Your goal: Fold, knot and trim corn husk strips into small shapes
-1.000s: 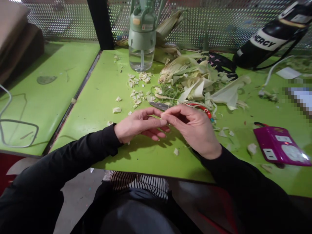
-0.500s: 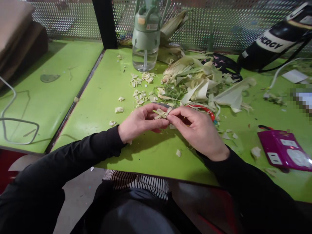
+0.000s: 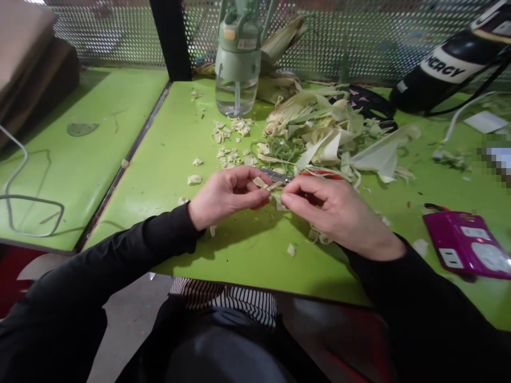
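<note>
My left hand (image 3: 231, 194) pinches a small folded strip of pale corn husk (image 3: 261, 182) between thumb and fingers, its end pointing toward my right hand. Close beside it, my right hand (image 3: 327, 207) has thumb and forefinger pressed together. What lies between those fingertips is too small to make out. Just beyond both hands lie red-handled scissors (image 3: 321, 174), their grey blades partly covered by my fingers. Behind them spreads a heap of torn corn husks (image 3: 319, 133). Small folded husk pieces (image 3: 229, 156) lie in a loose group left of the heap.
A green water bottle (image 3: 236, 69) stands behind the husk pieces. A black bottle (image 3: 443, 66) leans at the back right against the perforated metal screen (image 3: 319, 42). A purple power strip (image 3: 467, 242) lies at right. Brown cardboard (image 3: 32, 69) and a white cable (image 3: 32, 234) are at left.
My right hand has drawn away to the right from the husk strip, opening a small gap between my hands. My left hand has shifted slightly left, still holding the husk. More of the scissor blades shows.
</note>
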{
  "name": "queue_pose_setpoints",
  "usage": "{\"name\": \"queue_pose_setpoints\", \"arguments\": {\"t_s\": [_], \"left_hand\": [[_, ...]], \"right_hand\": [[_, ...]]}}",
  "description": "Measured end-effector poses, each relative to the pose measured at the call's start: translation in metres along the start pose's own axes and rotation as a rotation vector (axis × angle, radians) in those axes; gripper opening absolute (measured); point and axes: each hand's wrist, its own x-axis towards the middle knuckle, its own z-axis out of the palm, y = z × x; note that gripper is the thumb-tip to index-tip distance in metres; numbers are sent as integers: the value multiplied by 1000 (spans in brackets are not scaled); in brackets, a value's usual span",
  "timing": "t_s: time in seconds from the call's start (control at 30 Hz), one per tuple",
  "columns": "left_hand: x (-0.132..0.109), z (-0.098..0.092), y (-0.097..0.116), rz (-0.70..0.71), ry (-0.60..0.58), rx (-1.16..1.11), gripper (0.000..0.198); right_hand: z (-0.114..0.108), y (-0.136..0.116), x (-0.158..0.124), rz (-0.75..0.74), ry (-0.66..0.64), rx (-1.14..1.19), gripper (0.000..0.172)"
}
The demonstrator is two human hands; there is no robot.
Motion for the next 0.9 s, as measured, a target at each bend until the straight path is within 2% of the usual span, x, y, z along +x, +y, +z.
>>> {"name": "queue_pose_setpoints", "arguments": {"t_s": [0.1, 0.17, 0.3, 0.57, 0.9], "left_hand": [[1, 0, -1, 1, 1, -6, 30], [0, 2, -2, 4, -4, -25, 32], [-2, 8, -4, -12, -16, -86, 29], [-6, 19, -2, -117, 83, -108, 13], [-6, 15, 1, -34, 87, -94, 14]], "right_hand": [[9, 4, -1, 91, 173, 119, 23], [16, 4, -1, 97, 219, 198, 28], [25, 1, 0, 70, 248, 270, 26], [33, -4, -4, 75, 321, 59, 17], [32, -4, -6, 88, 337, 114, 18]]}}
